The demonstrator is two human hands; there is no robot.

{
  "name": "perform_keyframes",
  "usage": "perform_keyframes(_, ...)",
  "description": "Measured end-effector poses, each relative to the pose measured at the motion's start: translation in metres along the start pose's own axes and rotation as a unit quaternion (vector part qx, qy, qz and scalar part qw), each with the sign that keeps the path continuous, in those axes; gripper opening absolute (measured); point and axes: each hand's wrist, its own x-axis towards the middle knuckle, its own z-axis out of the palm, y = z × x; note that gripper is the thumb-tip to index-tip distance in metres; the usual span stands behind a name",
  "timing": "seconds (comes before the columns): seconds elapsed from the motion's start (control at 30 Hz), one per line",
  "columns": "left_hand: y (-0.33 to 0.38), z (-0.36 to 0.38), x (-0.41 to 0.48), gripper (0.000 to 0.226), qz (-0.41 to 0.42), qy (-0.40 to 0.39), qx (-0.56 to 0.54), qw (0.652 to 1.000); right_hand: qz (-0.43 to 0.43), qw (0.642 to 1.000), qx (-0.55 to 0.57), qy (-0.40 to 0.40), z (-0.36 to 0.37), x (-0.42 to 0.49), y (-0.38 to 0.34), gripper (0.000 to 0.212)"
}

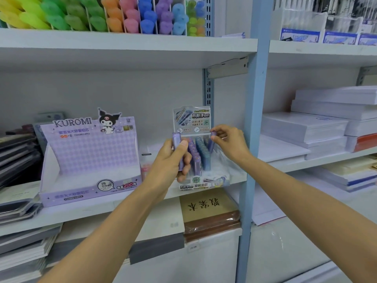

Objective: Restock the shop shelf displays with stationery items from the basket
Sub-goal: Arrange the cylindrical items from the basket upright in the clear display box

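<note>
A small pencil-lead display box [204, 183] stands on the middle shelf [122, 203], with rows of purple and blue-green lead cases [201, 152] in it. My left hand [173, 160] grips a few purple lead cases [176, 140] upright, just left of the box. My right hand [230, 142] pinches the top of one purple case [212, 139] at the right side of the box, above the rows. No basket is in view.
A lilac Kuromi display box [89, 160] stands open to the left. Dark notebooks [16, 152] lie at far left. Coloured erasers [102, 15] fill the top shelf. White paper stacks [318, 127] sit right of the blue upright [253, 119]. Brown books [210, 213] lie on the shelf below.
</note>
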Motion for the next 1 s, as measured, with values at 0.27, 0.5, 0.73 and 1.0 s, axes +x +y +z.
perform_keyframes(0.27, -0.013, -0.007, 0.002, 0.01, -0.005, -0.012, 0.004, 1.0, -0.029, 0.994, -0.064, -0.083, 0.0, 0.007, 0.002, 0.012)
perform_keyframes(0.5, -0.013, -0.009, -0.001, 0.019, 0.024, 0.005, 0.001, 1.0, -0.022, 0.992, -0.117, -0.038, 0.01, 0.001, 0.014, 0.008)
perform_keyframes(0.73, -0.01, -0.006, -0.006, 0.015, 0.043, 0.013, 0.014, 0.999, -0.066, 0.997, 0.033, -0.017, -0.01, -0.018, -0.02, 0.021)
perform_keyframes(1.0, -0.005, 0.017, -0.007, 0.014, 0.083, 0.001, 0.024, 0.996, -0.1, 0.957, 0.219, -0.159, -0.026, -0.048, -0.074, 0.017)
